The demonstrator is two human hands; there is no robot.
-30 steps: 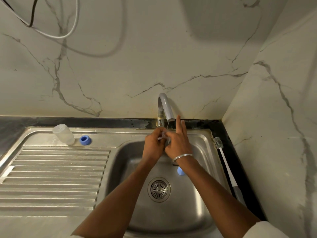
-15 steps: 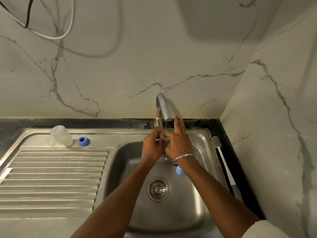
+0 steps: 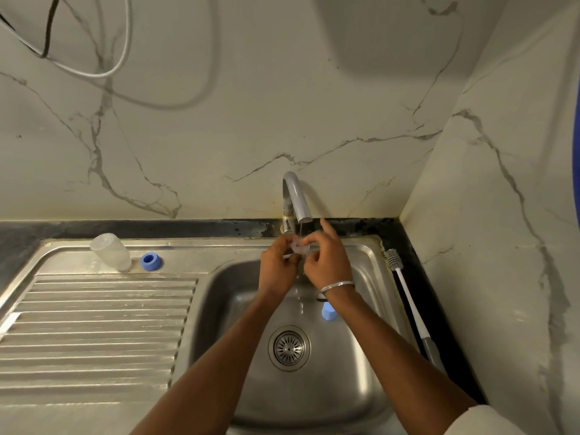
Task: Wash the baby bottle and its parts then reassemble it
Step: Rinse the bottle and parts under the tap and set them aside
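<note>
1. Water falls in a thin stream from the grey tap (image 3: pixel 296 199) at the far edge of the sink (image 3: pixel 201 249) onto a small clear bottle part (image 3: pixel 299 248), too blurred for us to name.
2. Both hands hold that part just under the spout, over the far side of the basin.
3. The left hand (image 3: pixel 277 266) has its fingers curled around the part's left side.
4. The right hand (image 3: pixel 328 262) pinches the right side with thumb and curled fingers, while one finger points straight toward the far wall; a metal bangle (image 3: pixel 337 285) sits on its wrist.
5. We see the clear bottle (image 3: pixel 110 252) lying on the draining board at the far left, with a blue ring (image 3: pixel 151 262) just beside it on the right.
6. A blue cap (image 3: pixel 328 311) rests in the basin near the drain (image 3: pixel 289 347), partly hidden by the right wrist.
7. A white bottle brush (image 3: pixel 408 299) lies along the sink's right rim.
</note>
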